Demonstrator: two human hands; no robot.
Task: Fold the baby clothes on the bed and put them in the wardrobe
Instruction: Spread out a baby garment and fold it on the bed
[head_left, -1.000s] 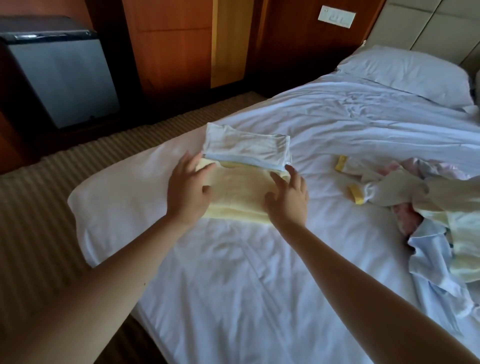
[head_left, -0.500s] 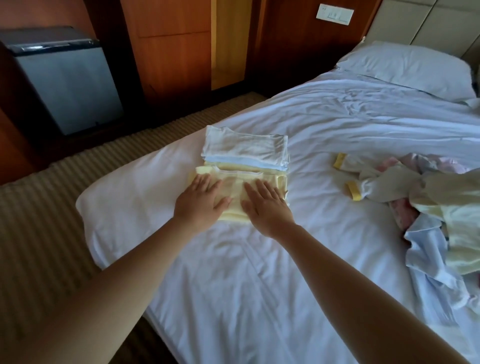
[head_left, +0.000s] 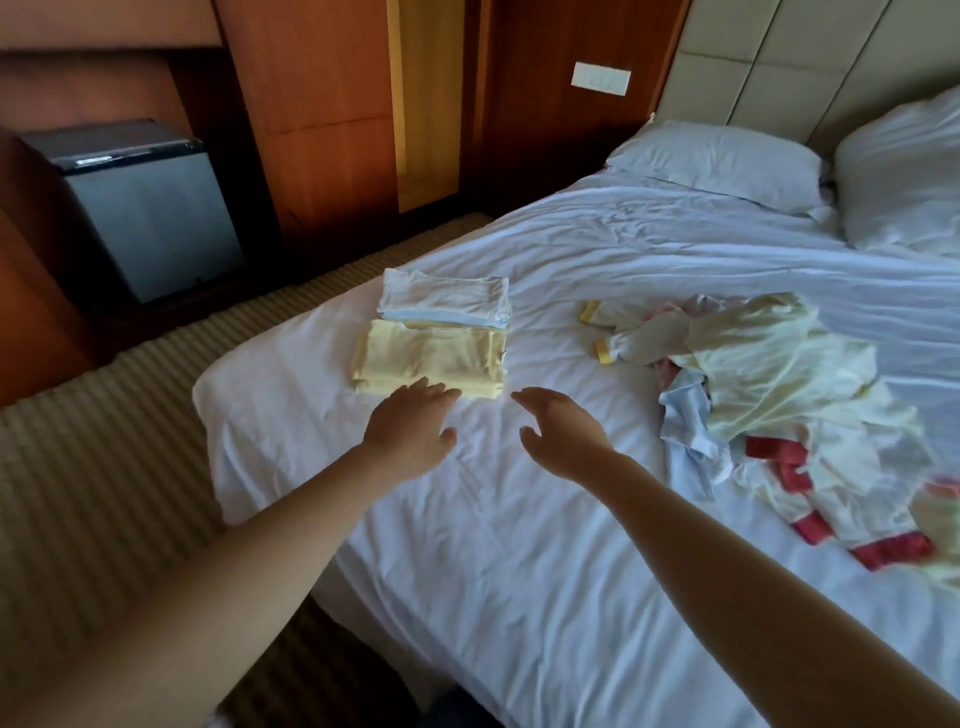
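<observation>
A folded yellow garment (head_left: 431, 358) lies near the bed's left corner, and a folded white and pale-blue stack (head_left: 447, 301) sits just behind it. My left hand (head_left: 410, 426) hovers at the yellow garment's near edge with fingers straight, holding nothing. My right hand (head_left: 561, 431) is to its right over the bare sheet, fingers relaxed and empty. A heap of unfolded baby clothes (head_left: 769, 384) in cream, pale blue, pink and red trim lies on the right of the bed.
The white bed (head_left: 519, 545) fills the view, with two pillows (head_left: 722, 161) at the headboard. A small grey fridge (head_left: 140, 218) and wooden wardrobe panels (head_left: 322, 130) stand beyond the striped carpet (head_left: 104, 467) on the left.
Both hands have lifted off the folded yellow garment and drawn back toward me, the right one moving rightward. The view has swung right, showing more of the unfolded heap.
</observation>
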